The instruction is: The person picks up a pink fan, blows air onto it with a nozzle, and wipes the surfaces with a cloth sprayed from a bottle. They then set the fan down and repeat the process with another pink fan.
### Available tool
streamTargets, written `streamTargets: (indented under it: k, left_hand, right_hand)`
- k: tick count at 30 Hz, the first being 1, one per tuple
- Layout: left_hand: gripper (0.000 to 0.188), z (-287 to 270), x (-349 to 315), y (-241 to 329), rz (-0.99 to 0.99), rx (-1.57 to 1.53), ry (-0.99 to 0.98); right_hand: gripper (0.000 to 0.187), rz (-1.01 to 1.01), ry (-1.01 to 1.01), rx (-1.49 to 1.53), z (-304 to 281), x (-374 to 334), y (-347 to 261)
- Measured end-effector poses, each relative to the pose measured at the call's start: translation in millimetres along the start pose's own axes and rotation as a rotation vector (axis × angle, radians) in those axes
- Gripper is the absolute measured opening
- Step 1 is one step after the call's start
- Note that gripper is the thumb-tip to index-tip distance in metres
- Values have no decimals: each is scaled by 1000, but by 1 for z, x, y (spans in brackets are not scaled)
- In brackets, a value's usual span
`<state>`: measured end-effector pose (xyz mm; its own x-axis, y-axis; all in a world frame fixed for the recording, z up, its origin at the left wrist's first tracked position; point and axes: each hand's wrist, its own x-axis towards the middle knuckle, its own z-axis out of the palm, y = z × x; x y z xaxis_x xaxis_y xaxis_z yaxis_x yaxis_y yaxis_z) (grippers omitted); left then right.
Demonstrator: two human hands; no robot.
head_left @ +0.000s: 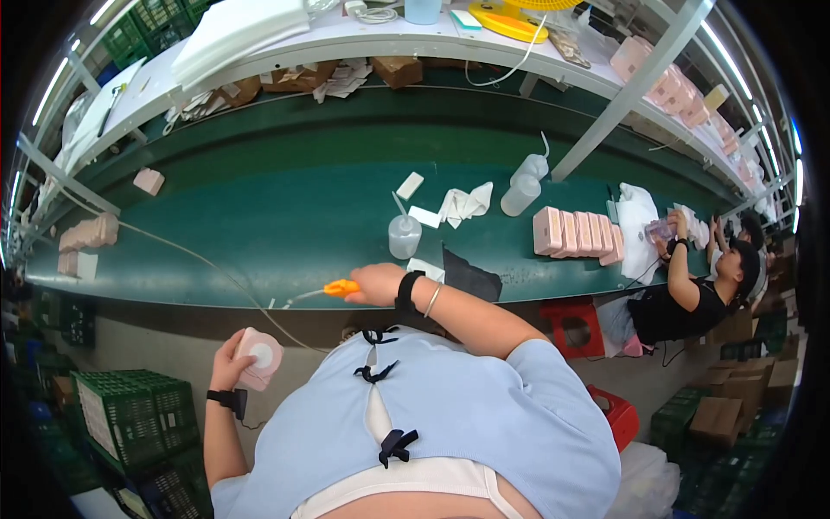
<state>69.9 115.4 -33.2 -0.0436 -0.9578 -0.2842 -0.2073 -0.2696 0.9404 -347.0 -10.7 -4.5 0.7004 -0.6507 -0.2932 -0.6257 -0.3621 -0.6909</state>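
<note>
My left hand (pixel 228 362) is closed around a small pink box-shaped thing (pixel 261 356) with a white round part on its face, held off the table's front edge. In my right hand (pixel 377 284), above the table's near edge, is an orange air blow gun (pixel 341 288); its thin pale nozzle points left, toward the pink thing but apart from it. A thin pale hose (pixel 199 255) runs from the far left over the edge; where it ends is hidden. Just beyond my right hand stands a clear squeeze bottle (pixel 404 237) with a bent spout.
On the green table (pixel 294 208) lie a white cloth (pixel 465 204), a dark cloth (pixel 471 275) and a row of pink boxes (pixel 575 233). More squeeze bottles (pixel 521 195) stand farther back. A co-worker (pixel 692 290) sits at the right. Green crates (pixel 138 415) are stacked at lower left.
</note>
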Motion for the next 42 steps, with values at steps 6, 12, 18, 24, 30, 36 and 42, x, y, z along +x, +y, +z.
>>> streamTargets:
  k: [6,12,18,24,30,36,42]
  left_hand:
    - [51,16,11,-11,-274,-783,71]
    - [70,85,46,46,-237,-1479,-520]
    - [64,144,74,97,-366,-1876,-1005]
    - [44,174,70,109,-438,-2135,-989]
    - [41,191,68,130,-373,-2045,-1022]
    - [40,196,62,142,-399,-1926,-934]
    - [40,196,68,127,-460,-1998,-1064]
  right_hand:
    - [38,-79,-107,474,1,-22,-12]
    - [26,217,325,746,-15,-104,1]
    - [32,288,1064,1003,79,-171,56]
    - [30,753,1544,919,154,-195,150]
    - [33,829,1664,1435,175,-185,205]
    - [35,762,1673,1554,202,-179,237]
    - [33,1070,939,1757,182,-197,207]
